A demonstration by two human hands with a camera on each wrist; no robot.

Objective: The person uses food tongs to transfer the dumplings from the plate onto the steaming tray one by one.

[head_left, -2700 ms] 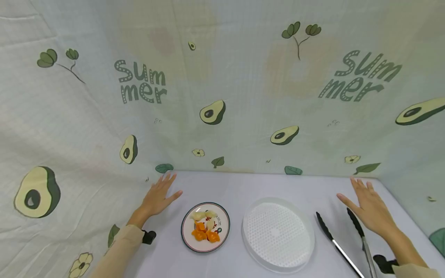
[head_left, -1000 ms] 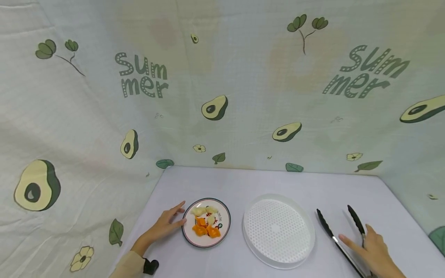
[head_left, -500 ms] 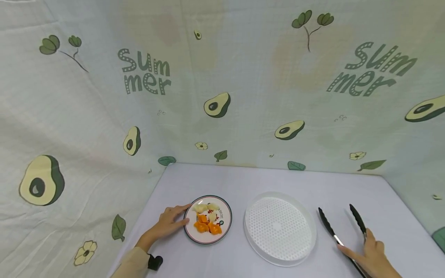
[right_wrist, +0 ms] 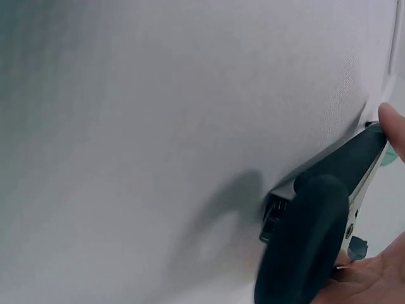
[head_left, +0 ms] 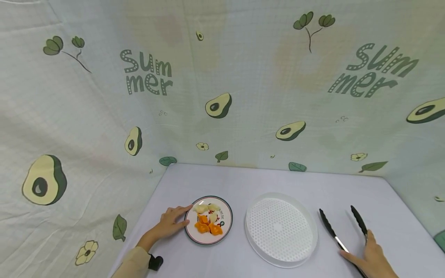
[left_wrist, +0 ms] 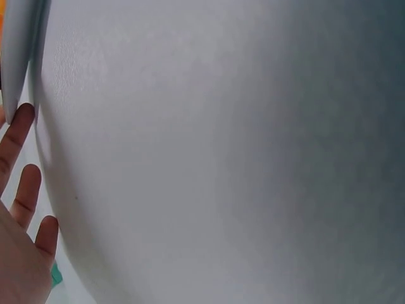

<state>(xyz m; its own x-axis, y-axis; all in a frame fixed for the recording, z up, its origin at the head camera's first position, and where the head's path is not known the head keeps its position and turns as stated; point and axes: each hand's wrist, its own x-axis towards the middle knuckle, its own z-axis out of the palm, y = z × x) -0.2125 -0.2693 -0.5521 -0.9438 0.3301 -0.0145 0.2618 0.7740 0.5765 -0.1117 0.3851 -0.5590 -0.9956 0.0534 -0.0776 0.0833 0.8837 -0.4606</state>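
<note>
A: Entry. Since 2.7 s ago both hands have come off the far part of the surface [head_left: 278, 181] and drawn in toward the near edge. The left hand [head_left: 170, 224] now lies at the left rim of the small plate [head_left: 226, 222], fingers straight and loosely spread, index and thumb tips touching the rim; nothing is pinched.

B: And the right?

A: The right hand [head_left: 373, 258] has settled over the tongs [head_left: 342, 231], thumb and fingers laid along both arms near the hinge end. The right wrist view shows a fingertip on the black handle [right_wrist: 329, 209]. The grip looks closed round them, and the tips are well apart.

B: Reading?

A: My judgement: the plate is being steadied and the tongs have just been taken up. They are not clearly lifted.

B: Contents?

A: Orange pieces [head_left: 208, 227] and pale pieces [head_left: 205, 208] sit on the small plate. The white perforated tray [head_left: 281, 229] sits between plate and tongs, apart from both.

B: Surroundings?

A: Pale lilac surface, matte. Cloth backdrop [head_left: 222, 77] on three sides, printed with avocados, leaves and "Summer". Little has shifted in the last half second.
</note>
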